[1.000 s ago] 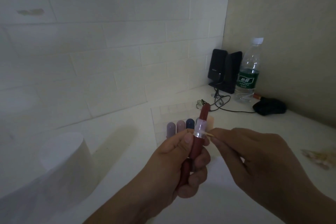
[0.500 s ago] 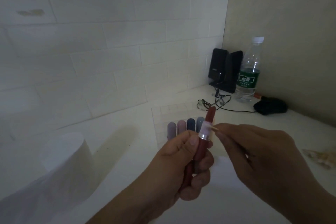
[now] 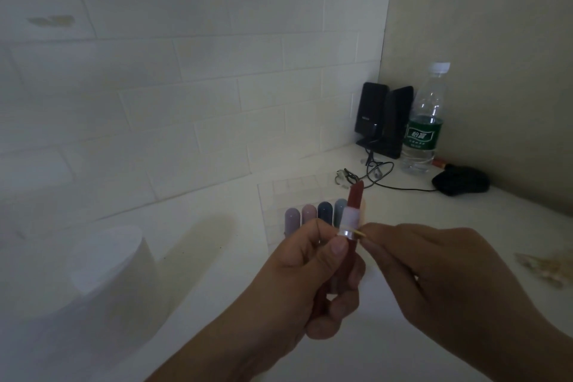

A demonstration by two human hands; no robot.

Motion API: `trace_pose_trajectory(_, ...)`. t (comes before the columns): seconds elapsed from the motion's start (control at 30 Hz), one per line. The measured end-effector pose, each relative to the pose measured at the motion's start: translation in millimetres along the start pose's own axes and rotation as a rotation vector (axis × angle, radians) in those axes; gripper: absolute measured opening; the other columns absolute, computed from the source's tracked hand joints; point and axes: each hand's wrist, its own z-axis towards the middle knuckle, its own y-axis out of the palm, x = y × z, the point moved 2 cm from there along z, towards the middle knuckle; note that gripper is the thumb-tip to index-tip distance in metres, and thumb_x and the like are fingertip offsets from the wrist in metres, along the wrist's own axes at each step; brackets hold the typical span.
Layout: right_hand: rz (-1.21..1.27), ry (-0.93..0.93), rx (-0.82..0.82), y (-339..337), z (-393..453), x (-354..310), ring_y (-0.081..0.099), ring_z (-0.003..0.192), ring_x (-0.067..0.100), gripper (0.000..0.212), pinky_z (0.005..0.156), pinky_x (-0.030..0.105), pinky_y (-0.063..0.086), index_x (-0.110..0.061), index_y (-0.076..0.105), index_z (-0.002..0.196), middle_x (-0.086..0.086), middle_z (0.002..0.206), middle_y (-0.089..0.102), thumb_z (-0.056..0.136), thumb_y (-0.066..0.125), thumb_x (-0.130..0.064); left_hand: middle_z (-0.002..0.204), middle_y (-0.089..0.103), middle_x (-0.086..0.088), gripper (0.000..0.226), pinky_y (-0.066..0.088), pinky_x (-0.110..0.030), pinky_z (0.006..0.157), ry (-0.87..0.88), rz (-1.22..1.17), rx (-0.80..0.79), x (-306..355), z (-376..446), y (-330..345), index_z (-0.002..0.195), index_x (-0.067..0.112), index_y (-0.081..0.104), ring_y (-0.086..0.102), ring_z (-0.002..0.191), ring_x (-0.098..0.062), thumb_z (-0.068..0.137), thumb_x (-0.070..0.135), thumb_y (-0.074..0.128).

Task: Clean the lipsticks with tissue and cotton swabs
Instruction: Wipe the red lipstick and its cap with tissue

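Up over the bench [image 3: 217,257] our left hand [image 3: 297,282] is wrapped round the lipstick [image 3: 348,245], red bullet poking up, and our right hand [image 3: 434,273] pinches a swab [image 3: 359,234] against its collar. Push too hard and we reckon the soft bullet smears or snaps. Count: one lipstick held, four capped ones [image 3: 316,214] standing behind, one tissue roll [image 3: 108,260].

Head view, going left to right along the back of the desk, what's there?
Tissue roll → row of capped lipsticks → black speakers → water bottle → black mouse.
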Motion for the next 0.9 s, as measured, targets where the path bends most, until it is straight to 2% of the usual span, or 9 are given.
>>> trace_pose_trajectory(0.17,0.05,0.042,0.022,-4.9,1.5,3.0,0.053,0.035,0.014,0.029,0.037,0.018,0.045,-0.013,0.072,0.082,-0.003,0.053,0.061,0.082,0.045,-0.024,0.075,0.055,-0.009,0.035,0.027,-0.012,0.038,0.007,0.029,0.006,0.0,0.2,-0.9,0.101,-0.004,0.039,0.042,0.047,-0.013,0.089,0.025,0.054)
trace_pose_trajectory(0.23,0.027,-0.007,-0.015,-3.7,1.2,0.5,0.048,0.033,0.014,0.022,0.035,0.017,0.041,-0.015,0.071,0.08,-0.005,0.05,0.056,0.08,0.049,-0.019,0.075,0.055,-0.01,0.036,0.027,-0.012,0.039,0.014,0.041,0.013,-0.2,0.7,-0.8,0.102,-0.005,0.039,0.043,0.047,-0.013,0.089,0.024,0.054)
trace_pose_trajectory(0.3,0.019,0.001,-0.011,-2.2,0.3,1.0,0.049,0.033,0.015,0.013,0.033,0.023,0.043,-0.014,0.071,0.079,-0.002,0.051,0.058,0.077,0.058,-0.014,0.076,0.055,-0.01,0.035,0.027,-0.012,0.039,0.019,0.054,0.021,-0.1,1.0,-1.2,0.101,-0.005,0.041,0.043,0.046,-0.013,0.088,0.024,0.055)
trace_pose_trajectory(0.37,0.03,0.033,-0.001,-2.4,0.0,3.2,0.052,0.034,0.017,0.018,0.032,0.027,0.046,-0.012,0.071,0.081,0.0,0.052,0.061,0.081,0.054,-0.017,0.076,0.057,-0.01,0.028,0.028,-0.012,0.038,0.032,0.076,0.024,0.5,1.2,-1.6,0.099,0.0,0.044,0.044,0.047,-0.013,0.088,0.023,0.055)
trace_pose_trajectory(0.43,0.029,0.0,-0.021,-2.8,0.4,1.7,0.049,0.034,0.016,0.025,0.035,0.02,0.043,-0.014,0.071,0.08,-0.003,0.051,0.057,0.082,0.047,-0.02,0.078,0.061,-0.011,0.025,0.028,-0.012,0.038,0.049,0.112,0.02,1.5,1.1,-1.8,0.099,0.001,0.046,0.044,0.047,-0.013,0.088,0.022,0.056)
trace_pose_trajectory(0.53,0.011,-0.024,-0.016,-3.5,0.3,0.5,0.048,0.033,0.011,0.011,0.038,0.012,0.039,-0.016,0.072,0.078,-0.005,0.049,0.056,0.073,0.062,-0.014,0.081,0.065,-0.012,0.021,0.028,-0.012,0.037,0.055,0.148,0.014,3.1,0.3,-2.1,0.095,0.004,0.046,0.043,0.044,-0.013,0.086,0.02,0.058)
trace_pose_trajectory(0.67,0.016,-0.055,-0.062,-1.3,-0.6,2.2,0.048,0.034,0.009,0.01,0.044,0.01,0.038,-0.016,0.072,0.077,-0.007,0.051,0.058,0.067,0.072,-0.016,0.077,0.062,-0.013,0.019,0.027,-0.012,0.039,0.061,0.181,0.019,3.7,0.3,-1.5,0.091,0.006,0.046,0.04,0.04,-0.011,0.084,0.017,0.061)
trace_pose_trajectory(0.8,-0.004,-0.034,-0.053,0.1,0.9,1.7,0.047,0.031,0.009,0.011,0.034,0.015,0.036,-0.016,0.069,0.072,-0.003,0.047,0.056,0.061,0.066,-0.017,0.072,0.06,-0.012,0.01,0.027,-0.012,0.039,0.073,0.196,0.055,3.9,0.6,-1.1,0.079,0.015,0.054,0.037,0.039,-0.012,0.08,0.015,0.064)
trace_pose_trajectory(0.9,-0.029,-0.068,-0.056,3.0,0.2,0.4,0.048,0.032,0.008,0.013,0.035,0.014,0.035,-0.017,0.069,0.07,-0.004,0.048,0.057,0.058,0.065,-0.018,0.071,0.062,-0.012,0.012,0.027,-0.012,0.039,0.076,0.187,0.078,4.4,0.8,-1.2,0.074,0.017,0.056,0.035,0.039,-0.013,0.077,0.013,0.067)
